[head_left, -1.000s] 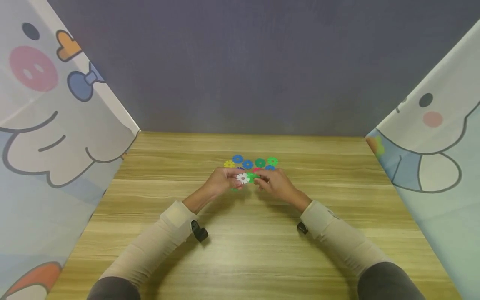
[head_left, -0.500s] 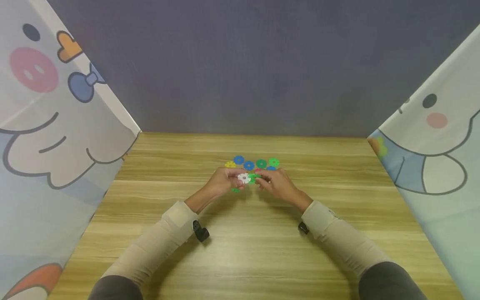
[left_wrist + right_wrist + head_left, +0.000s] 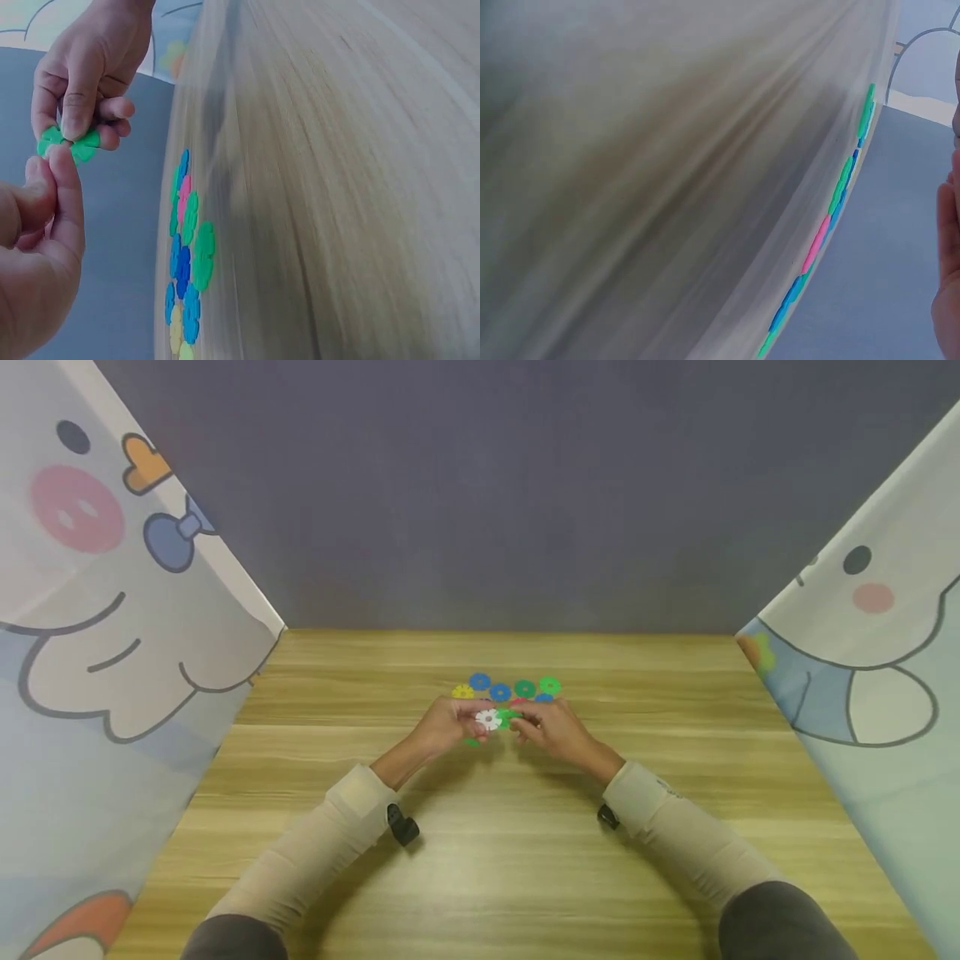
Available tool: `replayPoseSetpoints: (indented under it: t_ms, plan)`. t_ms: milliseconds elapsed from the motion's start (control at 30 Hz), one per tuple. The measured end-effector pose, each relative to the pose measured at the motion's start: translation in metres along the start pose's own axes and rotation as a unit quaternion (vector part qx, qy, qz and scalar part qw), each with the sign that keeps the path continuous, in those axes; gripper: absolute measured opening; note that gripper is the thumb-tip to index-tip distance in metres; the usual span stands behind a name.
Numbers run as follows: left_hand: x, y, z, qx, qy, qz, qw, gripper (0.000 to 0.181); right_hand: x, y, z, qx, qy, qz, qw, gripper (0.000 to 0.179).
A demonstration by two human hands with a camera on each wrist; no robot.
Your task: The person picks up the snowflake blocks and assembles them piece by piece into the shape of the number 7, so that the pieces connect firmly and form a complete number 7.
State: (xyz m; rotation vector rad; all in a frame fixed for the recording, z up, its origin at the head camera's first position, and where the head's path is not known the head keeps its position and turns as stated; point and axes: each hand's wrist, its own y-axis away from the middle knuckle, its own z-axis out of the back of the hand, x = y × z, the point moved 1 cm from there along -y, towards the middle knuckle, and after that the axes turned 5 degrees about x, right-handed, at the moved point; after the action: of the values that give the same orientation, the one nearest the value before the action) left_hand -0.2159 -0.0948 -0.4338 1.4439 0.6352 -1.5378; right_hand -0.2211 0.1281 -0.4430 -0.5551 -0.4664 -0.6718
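My left hand [image 3: 442,727] pinches a white notched disc [image 3: 487,719], shaped like a flower with a hole in its middle. Between thumb and fingers, my right hand [image 3: 562,732] grips a green notched disc [image 3: 86,145]. The two discs meet edge to edge above the table, though fingers hide how far they fit into each other. In the left wrist view both hands are close together, with the green disc between them. Only a strip of a hand [image 3: 949,247] shows at the edge of the right wrist view.
Several loose discs lie flat on the wooden table [image 3: 510,860] behind the hands, among them a yellow disc [image 3: 462,692], a blue disc [image 3: 480,681] and a light green disc [image 3: 550,685]. A grey wall [image 3: 510,493] stands behind, with printed cloths [image 3: 97,635] at the sides.
Both hands keep their hold on the two joined-looking discs almost unmoved. The whole head view has shifted slightly; the loose discs lie as before.
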Motion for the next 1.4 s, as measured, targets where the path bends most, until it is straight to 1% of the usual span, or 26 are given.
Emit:
replayPoseSetpoints:
  t_ms: [167,233,333,433,533,600,767,900,967,1067,1233,1333,1400]
  plan:
    - [0.004,0.002,-0.001,0.001,0.009,-0.002,1.0,0.043,0.002,-0.002,-0.003,0.0,0.0,0.021,0.9998,0.013]
    - [0.004,0.004,0.0,0.002,0.006,0.001,1.0,0.044,0.004,-0.003,-0.003,-0.001,0.003,0.029,0.9996,0.011]
    - [0.002,0.007,0.003,0.011,-0.005,0.005,0.9999,0.044,0.005,-0.004,-0.006,0.004,0.009,0.032,0.9994,0.009]
    - [0.0,0.01,0.007,0.027,-0.01,0.007,0.9996,0.046,0.005,-0.005,-0.009,0.013,0.012,0.026,0.9995,0.012]
    - [-0.002,0.01,0.01,0.044,0.007,0.012,0.9989,0.048,0.004,-0.005,-0.008,0.014,0.025,0.016,0.9995,0.016]
    - [-0.003,0.008,0.011,0.053,0.032,0.017,0.998,0.05,0.003,-0.006,-0.006,0.008,0.035,0.013,0.9993,0.019]
    - [-0.002,0.004,0.011,0.056,0.084,0.021,0.9947,0.05,0.001,-0.008,0.0,-0.003,0.055,0.019,0.9983,0.02]
    - [-0.001,0.001,0.007,0.046,0.115,0.027,0.992,0.049,-0.002,-0.008,0.002,-0.003,0.069,0.023,0.9973,0.019]
    - [0.0,0.0,0.006,0.037,0.114,0.033,0.9923,0.05,-0.004,-0.008,0.003,0.001,0.072,0.022,0.9971,0.019]
    - [0.003,0.0,0.006,0.023,0.102,0.042,0.9936,0.052,-0.007,-0.01,0.005,0.021,0.066,0.015,0.9975,0.019]
    - [0.005,0.0,0.007,0.003,0.101,0.047,0.9938,0.05,-0.015,-0.01,0.016,0.057,0.045,-0.013,0.9973,0.022]
    - [0.007,0.001,0.01,-0.01,0.11,0.049,0.9927,0.05,-0.023,-0.011,0.024,0.067,0.05,-0.034,0.9959,0.024]
    - [0.008,0.001,0.012,-0.015,0.111,0.049,0.9925,0.05,-0.029,-0.012,0.03,0.066,0.057,-0.051,0.9948,0.026]
